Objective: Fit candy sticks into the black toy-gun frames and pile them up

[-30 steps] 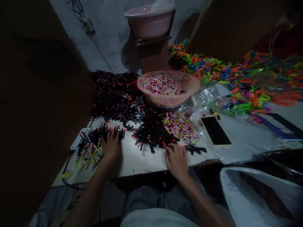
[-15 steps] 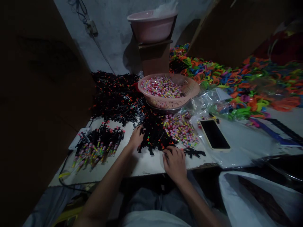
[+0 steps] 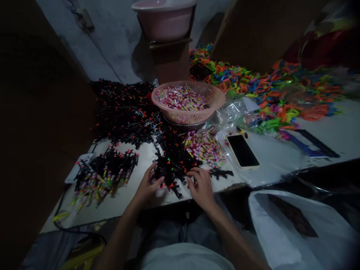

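My left hand [image 3: 147, 185] lies at the left side of a small heap of black plastic toy pieces [image 3: 171, 167] near the table's front edge, with its fingers and thumb apart against the heap. On the heap's right side sits my right hand [image 3: 200, 185], knuckles up and fingers curled into the pieces; what it grips is hidden. Left of my left hand is a separate bunch of black pieces with coloured sweet tubes [image 3: 102, 176]. Loose wrapped sweets [image 3: 204, 148] lie just behind the heap.
A pink basket [image 3: 216, 99] full of sweets stands behind, with a big black pile [image 3: 120, 108] to its left. A phone [image 3: 242, 150] lies face up at the right. Bright plastic rings [image 3: 253, 82] cover the back right. A white bag [image 3: 295, 232] hangs below the table edge.
My left hand left the bunch at the left and came across to the small black heap. My right hand shifted slightly left along the heap. The view tilted and drifted.
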Tool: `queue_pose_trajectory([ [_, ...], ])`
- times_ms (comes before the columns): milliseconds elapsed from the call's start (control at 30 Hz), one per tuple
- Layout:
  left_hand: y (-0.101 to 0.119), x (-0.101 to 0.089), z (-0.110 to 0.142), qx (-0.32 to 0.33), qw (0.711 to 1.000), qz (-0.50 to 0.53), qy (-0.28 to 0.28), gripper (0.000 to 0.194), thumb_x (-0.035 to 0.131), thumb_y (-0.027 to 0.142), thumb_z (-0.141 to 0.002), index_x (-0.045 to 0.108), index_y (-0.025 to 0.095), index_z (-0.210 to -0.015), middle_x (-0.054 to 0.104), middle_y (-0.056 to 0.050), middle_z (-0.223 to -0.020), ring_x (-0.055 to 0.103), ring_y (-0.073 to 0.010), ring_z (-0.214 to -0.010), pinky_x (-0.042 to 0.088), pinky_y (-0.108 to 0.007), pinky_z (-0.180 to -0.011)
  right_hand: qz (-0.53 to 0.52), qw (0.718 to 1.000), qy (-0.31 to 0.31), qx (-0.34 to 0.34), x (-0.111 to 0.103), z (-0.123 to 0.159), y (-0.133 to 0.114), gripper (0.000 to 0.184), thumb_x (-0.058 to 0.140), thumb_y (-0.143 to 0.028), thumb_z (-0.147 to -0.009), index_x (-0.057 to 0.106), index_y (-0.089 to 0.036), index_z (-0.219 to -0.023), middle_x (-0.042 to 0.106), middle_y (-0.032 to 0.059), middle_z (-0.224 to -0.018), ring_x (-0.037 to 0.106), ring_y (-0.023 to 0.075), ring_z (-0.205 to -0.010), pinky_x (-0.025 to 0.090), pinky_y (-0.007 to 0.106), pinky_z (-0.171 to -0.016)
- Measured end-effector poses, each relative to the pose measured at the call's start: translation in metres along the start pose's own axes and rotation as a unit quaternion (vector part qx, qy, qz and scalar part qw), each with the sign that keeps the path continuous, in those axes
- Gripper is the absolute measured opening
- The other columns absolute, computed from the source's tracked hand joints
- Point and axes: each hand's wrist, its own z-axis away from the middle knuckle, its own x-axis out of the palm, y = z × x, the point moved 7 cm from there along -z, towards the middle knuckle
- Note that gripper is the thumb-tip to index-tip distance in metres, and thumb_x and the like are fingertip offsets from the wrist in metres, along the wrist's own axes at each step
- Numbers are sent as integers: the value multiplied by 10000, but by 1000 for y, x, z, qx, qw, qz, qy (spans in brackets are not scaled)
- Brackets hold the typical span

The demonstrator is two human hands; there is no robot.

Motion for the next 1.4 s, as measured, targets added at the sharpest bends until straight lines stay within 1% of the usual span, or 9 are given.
queue_pose_trajectory([
  [100, -9, -7, 9, -28, 997, 7, 70, 682, 652, 389, -757, 373, 258, -1365, 362, -121, -1444, 398, -256, -1312, 358, -401, -1066, -70, 993, 87, 24, -25, -3, 15, 157, 451, -232, -893, 589, -211, -964, 577, 81, -1022, 536, 219, -1010, 426, 392, -896],
  [200, -13, -11, 10, -20, 990, -71, 122, 678, 684, 403, -722, 440, 220, -1328, 388, -133, -1414, 364, -287, -1326, 283, -437, -1108, 11, 990, 131, 57, -47, -11, 35, 194, 434, -243, -895, 582, -206, -1014, 574, 92, -1040, 519, 239, -1043, 397, 427, -929],
  [400, -12, 3, 4, -46, 996, -19, 75, 858, 754, 381, -634, 371, 227, -1385, 437, -147, -1376, 568, -255, -1079, 477, -392, -917, 288, 944, 20, 161, -50, -39, 75, 367, 519, -296, -863, 529, -178, -1210, 531, 149, -1207, 453, 327, -1120, 344, 453, -882],
  [533, -13, -6, 11, -102, 990, 29, 97, 913, 820, 343, -535, 423, 221, -1348, 483, -145, -1319, 616, -178, -867, 522, -327, -784, 306, 939, -68, 142, -37, -46, 77, 234, 518, -308, -876, 575, -176, -1061, 617, 118, -1042, 523, 283, -1010, 316, 407, -849],
  [667, -13, -13, 23, -156, 976, 112, 105, 780, 842, 329, -486, 560, 177, -1198, 620, -82, -1057, 622, -161, -809, 518, -293, -756, 281, 950, -61, 124, -31, -41, 71, 209, 509, -333, -874, 552, -181, -1012, 637, 98, -1007, 542, 266, -982, 293, 395, -848],
  [900, -14, -16, 34, -237, 940, 213, 119, 636, 832, 379, -484, 591, 168, -1034, 660, -26, -811, 619, -150, -611, 507, -281, -569, 199, 962, -32, 183, -28, -38, 81, 216, 519, -364, -812, 527, -181, -928, 635, 92, -941, 551, 279, -946, 320, 416, -824],
  [1067, -5, -25, 35, -208, 946, 203, 141, 469, 819, 421, -493, 615, 147, -814, 614, 14, -698, 580, -111, -606, 465, -215, -568, 151, 973, -12, 172, -33, -46, 72, 182, 480, -315, -809, 541, -185, -923, 641, 75, -890, 566, 258, -881, 347, 413, -827],
  [1200, 15, -33, 39, -172, 951, 210, 145, 404, 783, 426, -566, 595, 162, -806, 570, 45, -647, 525, -81, -531, 425, -195, -507, -29, 991, 8, 127, -43, -45, 47, 209, 455, -342, -849, 575, -193, -930, 636, 68, -918, 567, 224, -866, 409, 351, -797],
  [1400, 38, -20, 54, -169, 918, 322, 159, 416, 802, 343, -528, 515, 202, -795, 617, 33, -725, 640, -136, -683, 513, -269, -694, -329, 909, -171, 190, -9, -6, -17, 218, 519, -411, -867, 609, -229, -947, 612, 13, -881, 578, 167, -824, 456, 276, -735],
])
